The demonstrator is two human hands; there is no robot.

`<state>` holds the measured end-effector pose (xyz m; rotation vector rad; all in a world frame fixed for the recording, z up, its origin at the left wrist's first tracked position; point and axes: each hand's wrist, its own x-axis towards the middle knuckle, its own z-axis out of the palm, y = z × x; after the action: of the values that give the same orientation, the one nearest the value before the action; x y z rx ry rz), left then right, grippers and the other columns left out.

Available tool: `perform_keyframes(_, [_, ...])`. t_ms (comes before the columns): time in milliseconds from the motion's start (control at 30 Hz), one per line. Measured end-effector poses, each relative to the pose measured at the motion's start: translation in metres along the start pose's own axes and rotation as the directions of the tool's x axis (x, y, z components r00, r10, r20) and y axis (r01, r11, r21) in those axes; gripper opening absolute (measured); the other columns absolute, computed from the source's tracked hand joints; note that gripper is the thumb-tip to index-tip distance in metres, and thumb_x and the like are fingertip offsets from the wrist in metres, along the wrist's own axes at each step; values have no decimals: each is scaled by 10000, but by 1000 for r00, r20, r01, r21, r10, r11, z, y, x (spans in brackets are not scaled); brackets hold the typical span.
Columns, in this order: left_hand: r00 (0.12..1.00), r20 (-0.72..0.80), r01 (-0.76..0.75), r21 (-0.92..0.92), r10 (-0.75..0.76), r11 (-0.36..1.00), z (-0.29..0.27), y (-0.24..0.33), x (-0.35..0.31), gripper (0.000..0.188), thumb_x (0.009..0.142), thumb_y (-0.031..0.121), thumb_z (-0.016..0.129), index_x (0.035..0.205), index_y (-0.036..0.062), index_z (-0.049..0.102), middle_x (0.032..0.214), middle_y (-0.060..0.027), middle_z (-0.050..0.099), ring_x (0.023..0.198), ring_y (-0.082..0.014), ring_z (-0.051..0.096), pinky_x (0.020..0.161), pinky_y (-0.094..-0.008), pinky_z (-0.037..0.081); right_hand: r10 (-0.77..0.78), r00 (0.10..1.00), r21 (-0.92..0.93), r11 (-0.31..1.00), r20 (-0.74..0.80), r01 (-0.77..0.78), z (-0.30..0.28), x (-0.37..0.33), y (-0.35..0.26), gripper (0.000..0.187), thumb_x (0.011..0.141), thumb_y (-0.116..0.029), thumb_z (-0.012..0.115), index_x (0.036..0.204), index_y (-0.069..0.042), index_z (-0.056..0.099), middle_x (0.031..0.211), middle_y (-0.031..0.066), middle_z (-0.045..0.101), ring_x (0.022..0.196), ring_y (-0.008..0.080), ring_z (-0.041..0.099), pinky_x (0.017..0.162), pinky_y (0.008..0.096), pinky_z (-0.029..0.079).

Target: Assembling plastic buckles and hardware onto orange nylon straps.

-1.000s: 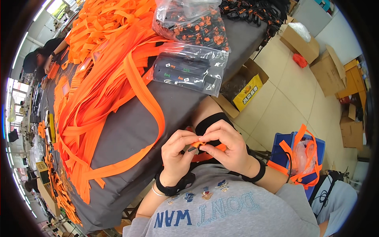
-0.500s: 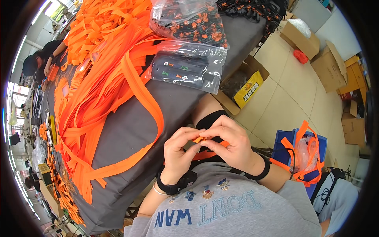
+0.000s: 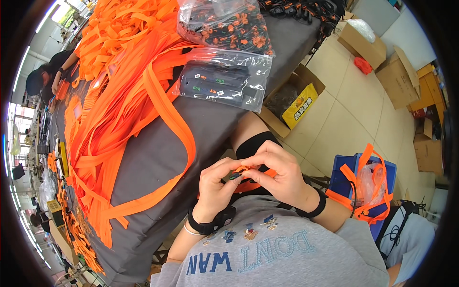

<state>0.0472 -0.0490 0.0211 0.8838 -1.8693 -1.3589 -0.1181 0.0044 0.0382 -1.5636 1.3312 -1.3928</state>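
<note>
Both of my hands are together in front of my lap, fingertips meeting over a small orange-and-black piece (image 3: 242, 168), mostly hidden by the fingers. My left hand (image 3: 216, 181) pinches it between thumb and fingers, and a dark bit shows by the thumb tip. From the other side my right hand (image 3: 279, 170) is closed on the same piece with thumb and index finger. Orange webbing (image 3: 246, 186) lies behind and below the hands, partly covered by them; whether it joins the piece I cannot tell.
A heap of orange webbing (image 3: 110, 138) covers much of the grey-covered table (image 3: 148, 162). Farther back lie a zip bag of black strips (image 3: 224, 79) and a bag of small black-orange parts (image 3: 227, 26). A blue crate (image 3: 337, 172) stands right; a co-worker (image 3: 43, 79) is far left.
My fingers have shifted slightly around the small piece, and a dark bit now shows by my left thumb. Less of its orange part is visible. Both hands stay in nearly the same place.
</note>
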Motion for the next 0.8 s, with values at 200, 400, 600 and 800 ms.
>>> perform_keyframes(200, [994,2,-110,100,111,989,-3,-1,-1,247,665,-99,657,896,-12,650,775,-110,626,693,-231,613,627,-282,475,-7,999,11,1000,33,7,1,1,-1,164,765,-7,688,925,-17,658,778,63,513,671,153,547,569,254,446])
perform_keyframes(400, [993,-70,-87,59,91,994,0,-3,-2,250,661,-116,637,891,-20,650,760,-99,622,681,-201,601,614,-267,460,43,996,21,999,73,-45,0,8,-3,151,774,-5,685,921,-15,651,770,59,512,672,149,560,572,256,450])
perform_keyframes(600, [996,-66,-66,11,67,998,-2,-4,-2,287,661,-116,641,924,-6,668,758,-95,628,670,-201,602,608,-275,464,65,996,103,992,62,-71,0,6,0,133,783,-6,684,905,9,633,785,52,526,685,128,570,586,240,462])
perform_keyframes(800, [991,-67,-114,14,115,993,-3,-5,-3,279,655,-141,604,900,-21,659,758,-91,620,671,-188,590,606,-264,453,88,992,114,989,89,-98,0,5,-1,133,786,-8,681,907,10,629,789,60,529,672,132,566,584,242,463])
